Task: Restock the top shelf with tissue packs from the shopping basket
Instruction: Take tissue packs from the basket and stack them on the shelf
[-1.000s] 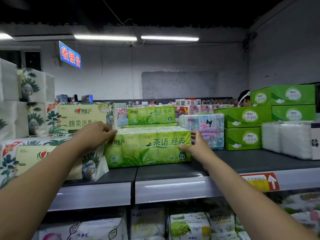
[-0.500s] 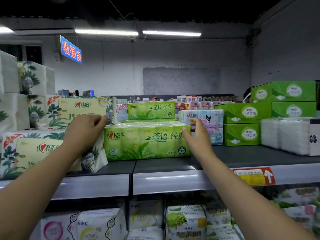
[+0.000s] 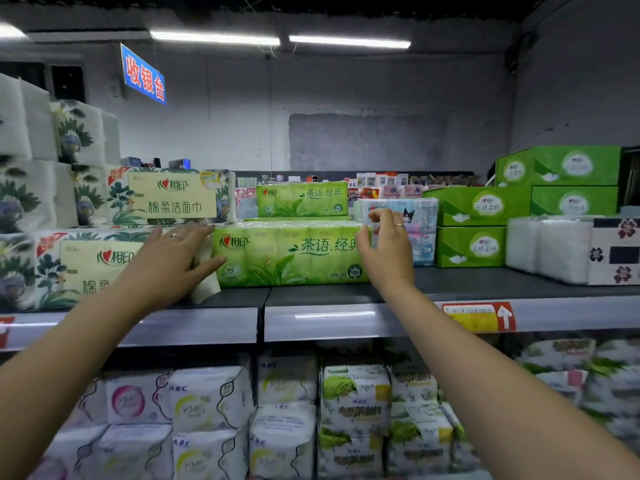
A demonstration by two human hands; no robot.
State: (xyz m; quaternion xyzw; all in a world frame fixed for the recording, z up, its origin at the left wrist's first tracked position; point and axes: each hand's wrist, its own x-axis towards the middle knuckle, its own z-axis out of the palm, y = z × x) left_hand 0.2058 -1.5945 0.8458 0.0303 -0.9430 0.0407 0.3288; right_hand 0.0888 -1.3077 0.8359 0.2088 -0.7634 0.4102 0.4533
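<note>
A long green tissue pack (image 3: 287, 254) lies on the dark top shelf (image 3: 346, 294), label facing me. My left hand (image 3: 173, 258) is at its left end with the fingers spread and straight, the thumb against the pack's corner. My right hand (image 3: 384, 247) hovers in front of the right end with loosely bent fingers that hold nothing. A second green pack (image 3: 301, 199) stands behind the first. The shopping basket is out of view.
Floral cream packs (image 3: 86, 268) are stacked to the left of the green pack. To the right stand a cartoon-print pack (image 3: 419, 216), green boxes (image 3: 471, 245) and white packs (image 3: 547, 247), with bare shelf in front of them. White packs (image 3: 207, 410) fill the lower shelf.
Both hands gripped the ends of the green pack a second ago. They have since let go and opened, and the pack rests on the shelf.
</note>
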